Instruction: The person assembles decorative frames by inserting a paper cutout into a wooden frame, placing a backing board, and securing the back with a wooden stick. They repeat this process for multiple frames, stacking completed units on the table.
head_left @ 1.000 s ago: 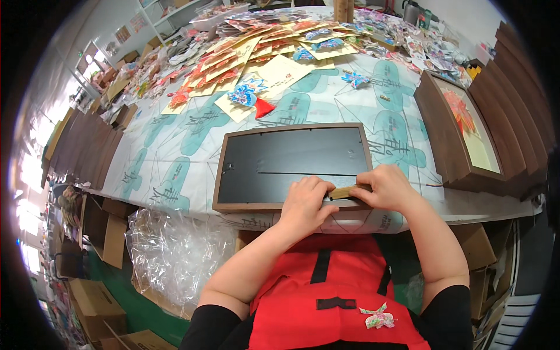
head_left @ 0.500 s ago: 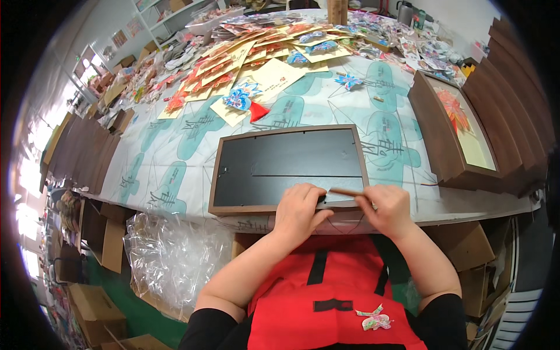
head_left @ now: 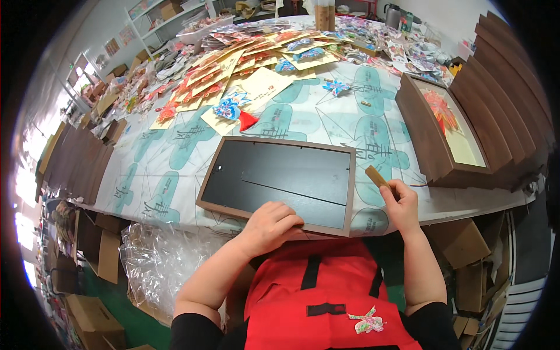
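A brown picture frame [head_left: 352, 192] lies face down at the table's near edge, its black back panel [head_left: 280, 169] showing. Over the frame's near rim my left hand [head_left: 269, 226] is closed, fingers bent across the edge. My right hand [head_left: 401, 204], off to the right of the frame, pinches a short flat brown strip [head_left: 376, 174] that points up and to the left. Beyond the frame are a blue paper flower [head_left: 228, 108] with a red tassel [head_left: 248, 121] and a second blue flower [head_left: 336, 87].
Stacked brown frames [head_left: 490, 99] stand at the right, the nearest framed piece [head_left: 443, 111] showing a red flower. More dark boards [head_left: 76, 163] are stacked at the left. Cream cards [head_left: 268, 84] pile up at the back. Clear plastic wrap [head_left: 163, 262] fills a box below the table.
The frame has turned clockwise, its right end swinging nearer to me. My right hand has carried the strip away from the frame's near rim to the right. My left hand has slid left.
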The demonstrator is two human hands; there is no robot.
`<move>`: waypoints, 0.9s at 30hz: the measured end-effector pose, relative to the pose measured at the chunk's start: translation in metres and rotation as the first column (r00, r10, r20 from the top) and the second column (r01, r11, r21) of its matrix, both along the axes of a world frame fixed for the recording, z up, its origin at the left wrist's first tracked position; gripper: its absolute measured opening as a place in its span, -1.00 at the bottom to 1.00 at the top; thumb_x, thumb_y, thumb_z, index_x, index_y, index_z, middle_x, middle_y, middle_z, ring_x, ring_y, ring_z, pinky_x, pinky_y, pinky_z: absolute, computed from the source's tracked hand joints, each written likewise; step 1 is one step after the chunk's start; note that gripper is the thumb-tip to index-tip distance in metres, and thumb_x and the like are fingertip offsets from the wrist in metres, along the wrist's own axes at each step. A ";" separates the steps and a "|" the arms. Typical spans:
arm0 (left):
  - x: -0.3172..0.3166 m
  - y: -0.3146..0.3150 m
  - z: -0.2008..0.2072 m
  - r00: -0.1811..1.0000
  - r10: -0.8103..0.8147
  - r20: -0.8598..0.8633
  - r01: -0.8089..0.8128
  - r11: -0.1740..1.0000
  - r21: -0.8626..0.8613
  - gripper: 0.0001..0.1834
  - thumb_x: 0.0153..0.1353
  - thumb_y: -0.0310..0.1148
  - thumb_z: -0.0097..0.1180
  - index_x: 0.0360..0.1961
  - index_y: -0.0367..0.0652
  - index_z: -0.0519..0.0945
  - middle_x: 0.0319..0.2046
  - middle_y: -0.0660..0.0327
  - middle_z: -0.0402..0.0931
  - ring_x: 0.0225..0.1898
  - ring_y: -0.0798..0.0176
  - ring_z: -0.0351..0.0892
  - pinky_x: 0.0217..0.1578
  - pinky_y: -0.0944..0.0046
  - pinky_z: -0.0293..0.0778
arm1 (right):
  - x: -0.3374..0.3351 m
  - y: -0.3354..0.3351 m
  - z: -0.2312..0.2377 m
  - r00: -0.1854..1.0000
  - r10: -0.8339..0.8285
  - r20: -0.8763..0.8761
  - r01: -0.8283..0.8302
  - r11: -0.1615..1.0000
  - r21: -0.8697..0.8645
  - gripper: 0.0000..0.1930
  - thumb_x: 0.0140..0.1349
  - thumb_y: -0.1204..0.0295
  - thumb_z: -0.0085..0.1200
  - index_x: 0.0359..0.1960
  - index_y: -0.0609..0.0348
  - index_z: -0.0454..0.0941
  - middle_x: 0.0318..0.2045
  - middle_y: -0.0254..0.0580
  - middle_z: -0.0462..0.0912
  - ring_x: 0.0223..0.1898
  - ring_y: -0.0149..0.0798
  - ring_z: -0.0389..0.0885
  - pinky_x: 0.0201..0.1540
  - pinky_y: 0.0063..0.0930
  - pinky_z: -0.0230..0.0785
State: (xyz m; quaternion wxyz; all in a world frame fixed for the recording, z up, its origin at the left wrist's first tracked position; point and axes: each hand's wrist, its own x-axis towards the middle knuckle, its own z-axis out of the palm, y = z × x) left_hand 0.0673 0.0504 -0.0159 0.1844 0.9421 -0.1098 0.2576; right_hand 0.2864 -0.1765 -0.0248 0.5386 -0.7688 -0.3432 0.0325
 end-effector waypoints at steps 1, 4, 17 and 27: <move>-0.005 0.001 0.000 1.000 0.023 -0.003 -0.023 0.999 0.025 -0.72 -0.16 -0.40 0.31 -0.35 -0.10 0.55 -0.42 0.25 0.43 -0.36 0.16 0.43 -0.35 0.21 0.34 | 0.001 -0.001 -0.002 1.000 -0.001 -0.010 0.001 1.000 0.001 -0.81 0.16 0.38 0.17 -0.42 0.28 0.53 -0.70 -0.40 0.40 -0.62 -0.56 0.26 -0.57 -0.59 0.10; -0.012 0.002 -0.007 0.995 0.102 -0.016 -0.101 0.994 0.046 -0.66 -0.16 -0.38 0.31 -0.27 -0.07 0.55 -0.35 0.27 0.43 -0.30 0.16 0.42 -0.27 0.19 0.31 | 0.003 0.001 -0.008 0.999 -0.001 -0.054 0.000 1.000 -0.015 -0.81 0.16 0.38 0.16 -0.42 0.28 0.52 -0.70 -0.43 0.39 -0.62 -0.57 0.25 -0.57 -0.60 0.09; -0.005 -0.022 -0.016 0.969 0.243 0.045 -0.228 0.950 -0.213 -0.76 -0.10 -0.41 0.30 -0.35 -0.14 0.55 -0.37 0.20 0.45 -0.26 0.08 0.43 -0.22 0.13 0.32 | -0.039 0.077 0.036 0.914 0.350 0.204 -0.354 0.935 -0.017 -0.61 0.16 0.56 0.05 0.06 0.12 0.46 -0.49 -0.16 0.51 -0.51 -0.30 0.45 -0.40 -0.46 0.31; -0.063 0.111 -0.037 0.603 0.776 -0.188 -0.706 0.409 -0.578 -0.58 0.16 -0.47 0.00 0.06 -0.36 0.41 -0.10 -0.13 0.51 -0.08 -0.08 0.51 -0.04 0.14 0.38 | -0.078 0.197 0.046 0.635 0.729 0.255 -0.508 0.643 -0.572 -0.67 0.18 0.29 0.02 0.01 -0.20 0.50 -0.38 -0.05 0.57 -0.29 0.05 0.55 -0.25 -0.12 0.40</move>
